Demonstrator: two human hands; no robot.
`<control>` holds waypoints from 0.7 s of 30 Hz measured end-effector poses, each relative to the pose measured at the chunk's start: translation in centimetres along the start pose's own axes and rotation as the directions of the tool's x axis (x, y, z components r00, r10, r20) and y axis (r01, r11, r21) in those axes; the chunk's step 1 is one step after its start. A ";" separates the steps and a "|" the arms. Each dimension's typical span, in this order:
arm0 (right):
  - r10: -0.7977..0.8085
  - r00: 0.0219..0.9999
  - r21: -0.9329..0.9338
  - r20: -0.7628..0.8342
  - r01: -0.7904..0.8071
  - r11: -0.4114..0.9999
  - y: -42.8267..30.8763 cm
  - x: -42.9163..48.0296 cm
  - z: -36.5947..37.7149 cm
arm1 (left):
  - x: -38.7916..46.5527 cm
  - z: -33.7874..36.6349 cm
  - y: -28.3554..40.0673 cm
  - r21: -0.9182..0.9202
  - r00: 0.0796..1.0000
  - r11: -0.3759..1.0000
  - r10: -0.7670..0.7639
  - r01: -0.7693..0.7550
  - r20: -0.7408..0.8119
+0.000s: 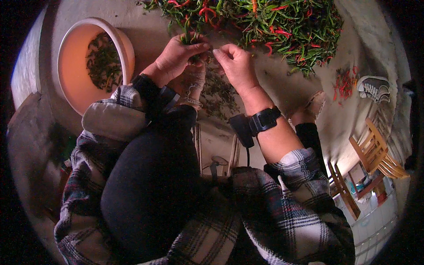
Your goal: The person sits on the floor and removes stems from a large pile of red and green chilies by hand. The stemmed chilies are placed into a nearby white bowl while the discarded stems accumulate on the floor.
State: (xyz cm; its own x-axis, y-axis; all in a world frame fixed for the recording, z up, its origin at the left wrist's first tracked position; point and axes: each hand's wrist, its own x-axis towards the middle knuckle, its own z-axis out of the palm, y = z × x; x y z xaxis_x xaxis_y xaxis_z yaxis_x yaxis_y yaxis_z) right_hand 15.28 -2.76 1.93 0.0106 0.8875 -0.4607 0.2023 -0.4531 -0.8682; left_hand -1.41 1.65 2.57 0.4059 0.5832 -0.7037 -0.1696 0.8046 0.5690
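Observation:
My left hand (175, 56) is closed around a few green chili peppers (188, 35), whose ends stick out past the fingers. Close to its fingertips, my right hand (238, 64) has thumb and forefinger brought together. Whether anything small is pinched there I cannot make out. Beyond both hands spreads a large heap of green and red chili peppers (291, 36) on the floor. Below the hands, between my feet, lies a scatter of dark stems and plant bits (218, 94). To the left, an orange tub (74, 69) holds green peppers (104, 63) at its bottom.
A small pile of red chilies (344, 82) lies on the concrete floor at right, beside a dark sneaker (374, 88). A wooden chair (372, 149) stands lower right. My shod foot (316, 102) rests nearby. Black devices (263, 121) are strapped to my wrists, one with a cable.

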 end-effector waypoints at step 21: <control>-0.197 0.966 -0.325 0.167 0.243 0.914 -1.2 0.6 -1.1 | 0.1 0.6 -0.5 0.004 0.991 0.993 0.122 -0.122 -0.060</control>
State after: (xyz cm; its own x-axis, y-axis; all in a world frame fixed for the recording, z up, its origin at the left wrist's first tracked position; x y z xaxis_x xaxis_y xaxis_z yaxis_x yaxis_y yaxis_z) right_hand 16.13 -1.65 2.90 -0.1931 0.9327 -0.3047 0.5055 -0.1716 -0.8456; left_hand -0.71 1.29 2.49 0.3281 0.6823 -0.6533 -0.2142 0.7273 0.6520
